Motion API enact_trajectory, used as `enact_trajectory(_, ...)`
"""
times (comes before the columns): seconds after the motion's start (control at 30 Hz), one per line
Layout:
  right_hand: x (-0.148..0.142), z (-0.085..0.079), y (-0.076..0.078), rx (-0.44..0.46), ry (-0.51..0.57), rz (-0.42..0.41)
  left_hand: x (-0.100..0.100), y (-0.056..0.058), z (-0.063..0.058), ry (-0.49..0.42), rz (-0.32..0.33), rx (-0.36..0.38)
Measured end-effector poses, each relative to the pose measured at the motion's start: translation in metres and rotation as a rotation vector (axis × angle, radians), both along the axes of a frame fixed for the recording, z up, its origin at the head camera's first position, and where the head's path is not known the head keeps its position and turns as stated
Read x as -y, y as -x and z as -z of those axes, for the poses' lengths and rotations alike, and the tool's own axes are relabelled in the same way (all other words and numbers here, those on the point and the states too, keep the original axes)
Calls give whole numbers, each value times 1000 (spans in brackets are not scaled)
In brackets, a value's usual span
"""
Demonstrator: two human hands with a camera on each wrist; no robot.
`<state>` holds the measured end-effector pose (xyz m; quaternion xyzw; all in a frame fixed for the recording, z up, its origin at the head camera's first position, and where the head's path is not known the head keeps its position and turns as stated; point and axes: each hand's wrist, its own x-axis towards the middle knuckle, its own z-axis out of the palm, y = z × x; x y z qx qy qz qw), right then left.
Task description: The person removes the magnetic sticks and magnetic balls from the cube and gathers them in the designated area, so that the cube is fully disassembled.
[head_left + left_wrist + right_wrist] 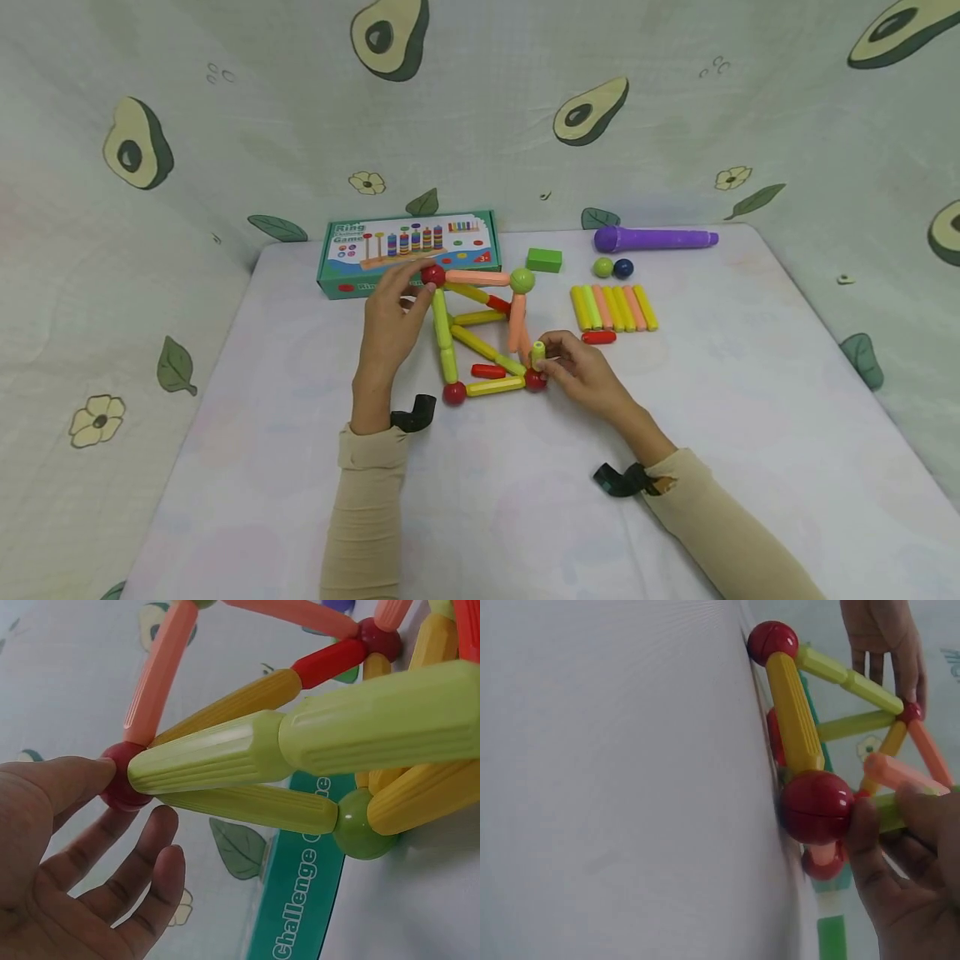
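Observation:
A frame of ball joints and ribbed magnetic-looking rods stands in the middle of the table. My left hand [392,323] pinches the red ball [433,276] at its raised left corner; in the left wrist view the thumb presses that ball, from which light green rods [206,754] run. With my right hand [583,371] I pinch a short light green rod [538,355], upright at the front-right red ball [536,381]. From the light green ball [522,280] a salmon rod [517,321] hangs down, its lower end loose. A yellow rod [795,712] joins both front red balls.
Behind stand a green game box [408,250] and a green block [544,260]. To the right lie a purple toy microphone [660,239], a green ball [603,267], a dark blue ball [623,268], a row of several rods [615,307] and a red rod [598,337].

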<state>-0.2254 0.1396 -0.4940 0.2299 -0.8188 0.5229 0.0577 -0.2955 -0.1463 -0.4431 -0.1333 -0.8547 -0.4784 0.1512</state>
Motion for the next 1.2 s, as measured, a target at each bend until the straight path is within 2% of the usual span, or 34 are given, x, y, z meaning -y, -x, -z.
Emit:
enact_trajectory(0.13, -6, 15, 5, -26, 10, 35, 2, 0, 0, 4, -3, -16)
enact_trajectory(0.2, -10, 14, 5, -70, -16, 62, 2, 1, 1, -1, -2, -21)
enact_trajectory(0.4, -34, 1, 5, -260, -228, 134, 2, 1, 1, -3, -7, -7)
enact_trajectory(0.57, -59, -3, 7, -310, -420, 198, 2, 1, 0, 4, -11, -2)
enact_trajectory(0.67, -73, -1, 11, -337, -515, 203, 2, 1, -1, 7, -5, -8)
enact_trajectory(0.8, -83, 3, 17, -333, -601, 177, 2, 1, -1, 7, 4, -12)
enact_trajectory(1.03, -83, 4, 22, -222, -727, 168, 2, 1, 0, 3, 7, -9)
enact_trajectory(1.2, -84, 6, 22, -218, -747, 199, 1, 1, 1, -11, 15, -22)
